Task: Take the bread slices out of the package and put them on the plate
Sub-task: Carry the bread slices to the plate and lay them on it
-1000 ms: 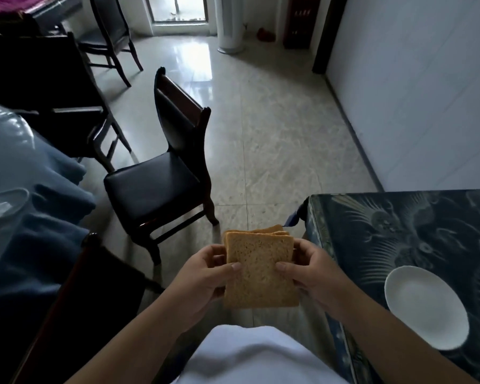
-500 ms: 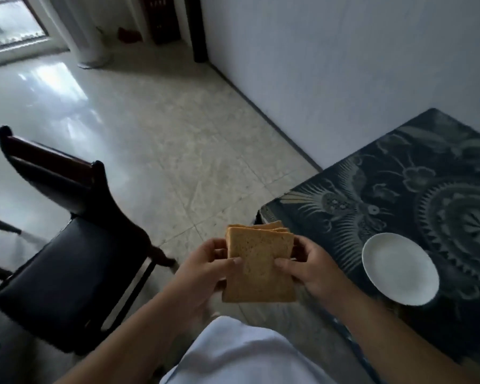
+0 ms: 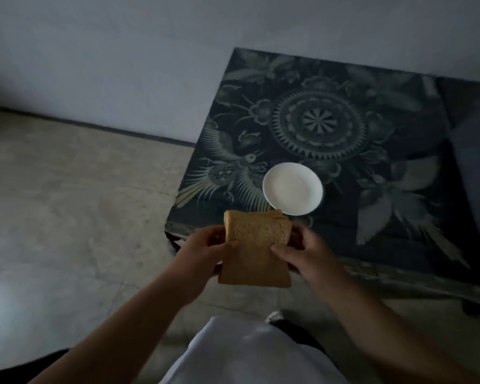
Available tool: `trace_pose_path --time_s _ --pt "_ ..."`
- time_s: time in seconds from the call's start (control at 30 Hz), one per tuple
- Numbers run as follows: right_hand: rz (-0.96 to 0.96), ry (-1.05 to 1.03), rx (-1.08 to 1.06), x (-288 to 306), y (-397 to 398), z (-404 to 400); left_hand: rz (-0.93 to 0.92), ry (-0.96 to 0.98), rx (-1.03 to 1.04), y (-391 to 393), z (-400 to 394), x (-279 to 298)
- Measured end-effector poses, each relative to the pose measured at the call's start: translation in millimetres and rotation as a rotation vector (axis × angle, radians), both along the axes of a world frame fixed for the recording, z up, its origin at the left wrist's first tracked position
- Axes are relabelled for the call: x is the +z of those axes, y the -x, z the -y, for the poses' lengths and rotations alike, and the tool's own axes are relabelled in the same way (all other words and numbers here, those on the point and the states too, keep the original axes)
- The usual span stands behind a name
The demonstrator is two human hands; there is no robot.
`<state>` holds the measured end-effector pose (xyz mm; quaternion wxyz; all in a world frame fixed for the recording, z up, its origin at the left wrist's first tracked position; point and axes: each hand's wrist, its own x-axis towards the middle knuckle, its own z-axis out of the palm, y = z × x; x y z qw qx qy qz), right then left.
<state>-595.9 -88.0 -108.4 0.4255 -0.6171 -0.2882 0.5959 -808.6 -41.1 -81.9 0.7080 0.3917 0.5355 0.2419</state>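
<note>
A stack of brown bread slices (image 3: 254,250) stands upright between my two hands, in the air just off the table's near left corner. My left hand (image 3: 203,253) grips its left edge and my right hand (image 3: 306,252) grips its right edge. A small round white plate (image 3: 292,188) lies bare on the table, just beyond the top of the bread. No package shows in the view.
The low table (image 3: 344,120) has a dark cloth with bird and flower patterns and stands against a pale wall. A dark flat object (image 3: 474,173) lies along its right side. Tiled floor (image 3: 67,203) spreads to the left.
The view has swung right, from the chairs and floor onto the table. The bread stays held in both hands, and the plate now sits directly beyond it.
</note>
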Motion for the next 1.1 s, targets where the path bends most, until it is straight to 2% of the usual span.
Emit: trace_pose_path --time_s 0.23,0.47,0.63,0.87,1.1 --pt "0.028 0.008 -0.149 -9 -55 17 -0.004 0.008 -0.127 -61 -10 -17" --pt "0.005 0.031 -0.137 -23 -94 10 -0.027 -0.018 -0.031 -104 -17 -21" --pt "-0.058 0.046 -0.201 -29 -104 -3 -0.044 -0.026 0.040 -120 -26 -25" --pt "0.037 0.029 -0.221 -40 -103 -32 -0.136 -0.120 0.001 -126 -64 -42" --pt "0.076 0.061 -0.297 -54 -110 -75 -0.126 -0.093 -0.070 -138 -119 -66"
